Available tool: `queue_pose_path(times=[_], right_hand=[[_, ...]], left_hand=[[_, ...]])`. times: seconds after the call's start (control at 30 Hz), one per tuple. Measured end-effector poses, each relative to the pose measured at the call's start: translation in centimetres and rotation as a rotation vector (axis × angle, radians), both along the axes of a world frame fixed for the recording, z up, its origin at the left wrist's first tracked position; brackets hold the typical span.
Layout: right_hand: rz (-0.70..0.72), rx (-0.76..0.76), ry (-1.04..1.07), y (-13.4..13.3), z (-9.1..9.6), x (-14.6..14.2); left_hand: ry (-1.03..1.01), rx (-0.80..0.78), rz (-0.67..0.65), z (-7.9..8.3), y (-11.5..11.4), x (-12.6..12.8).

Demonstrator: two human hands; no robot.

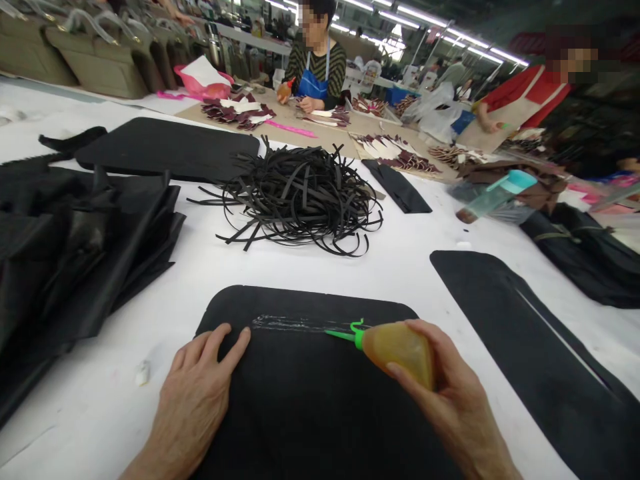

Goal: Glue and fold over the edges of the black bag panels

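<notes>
A black panel with rounded corners (pixel 310 407) lies flat in front of me. My left hand (pixel 197 380) rests on its left edge, fingers spread and pressing down. In my right hand (pixel 445 387) is a squeeze glue bottle (pixel 400 350) with amber contents and a green nozzle, tipped on its side. The nozzle tip points left and is at the panel's surface. Thin whitish glue streaks (pixel 287 324) run across the panel near its far edge, ending by the nozzle.
A tangled heap of black strips (pixel 305 193) lies beyond the panel. Black sheets (pixel 75 247) are piled at left, and another black panel (pixel 520 333) lies at right. A capped bottle (pixel 495 197) stands tilted farther right. Two co-workers (pixel 315 67) work across the table.
</notes>
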State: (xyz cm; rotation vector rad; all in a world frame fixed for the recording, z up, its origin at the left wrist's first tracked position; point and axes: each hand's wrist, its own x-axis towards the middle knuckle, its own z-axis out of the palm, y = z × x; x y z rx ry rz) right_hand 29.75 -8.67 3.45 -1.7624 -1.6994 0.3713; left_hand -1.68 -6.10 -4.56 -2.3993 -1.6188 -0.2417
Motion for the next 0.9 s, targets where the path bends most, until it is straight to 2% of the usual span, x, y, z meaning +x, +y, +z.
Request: queue_pose_path(times=[0.5, 0.9], right_hand=[[-0.067, 0.014, 0.012, -1.4, -0.1, 2.3], [-0.146, 0.004, 0.041, -2.8, -0.7, 4.5]], left_hand=[[0.023, -0.017, -0.002, -0.2, -0.1, -0.2], [0.06, -0.074, 0.019, -1.4, 0.0, -0.8]])
